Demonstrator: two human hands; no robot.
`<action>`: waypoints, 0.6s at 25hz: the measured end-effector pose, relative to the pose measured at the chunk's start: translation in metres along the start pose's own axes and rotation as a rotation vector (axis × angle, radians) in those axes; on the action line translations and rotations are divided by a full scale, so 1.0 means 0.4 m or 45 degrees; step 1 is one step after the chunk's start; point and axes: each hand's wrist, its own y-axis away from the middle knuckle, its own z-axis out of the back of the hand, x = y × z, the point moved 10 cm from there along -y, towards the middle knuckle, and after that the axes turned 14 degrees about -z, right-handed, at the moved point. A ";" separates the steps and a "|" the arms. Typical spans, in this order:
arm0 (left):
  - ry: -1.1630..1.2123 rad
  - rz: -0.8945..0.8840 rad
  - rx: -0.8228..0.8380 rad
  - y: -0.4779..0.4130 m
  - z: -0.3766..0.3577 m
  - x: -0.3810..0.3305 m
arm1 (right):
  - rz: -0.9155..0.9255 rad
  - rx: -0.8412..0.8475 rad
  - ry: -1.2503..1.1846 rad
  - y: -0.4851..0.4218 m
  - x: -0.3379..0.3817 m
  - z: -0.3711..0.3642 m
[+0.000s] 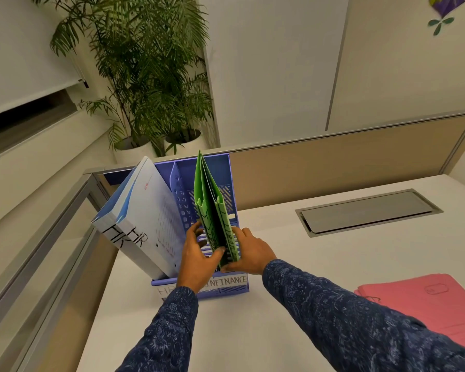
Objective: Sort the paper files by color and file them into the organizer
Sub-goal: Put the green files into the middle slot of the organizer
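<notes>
- Gripping green files (212,210) in left hand (198,255) and right hand (250,253), we hold them upright inside the blue organizer (186,167).
- HR files (142,216) lean at its left; pink files (427,304) lie to its right.

Head camera looks forward and down, close over the desk (279,264).

The person wears a long-sleeved shirt of dark navy cloth, printed all over with a fine pale-blue pattern, perhaps small flowers and curling leaves, though the print is too small to tell for sure. The left sleeve (169,326) and the right sleeve (333,318) reach the wrists. The left hand (196,253) and right hand (253,251) are bare.
</notes>
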 end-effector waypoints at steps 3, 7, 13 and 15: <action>-0.018 0.044 0.060 0.023 -0.017 0.020 | -0.011 -0.008 0.006 0.009 -0.005 0.005; -0.052 0.101 0.130 0.073 -0.040 0.037 | -0.018 -0.015 0.019 0.044 -0.018 0.014; -0.302 0.057 0.189 0.191 -0.055 0.023 | -0.080 -0.039 0.095 0.162 -0.098 0.024; -0.416 0.058 0.262 0.243 -0.072 0.030 | -0.121 -0.036 0.111 0.216 -0.135 0.023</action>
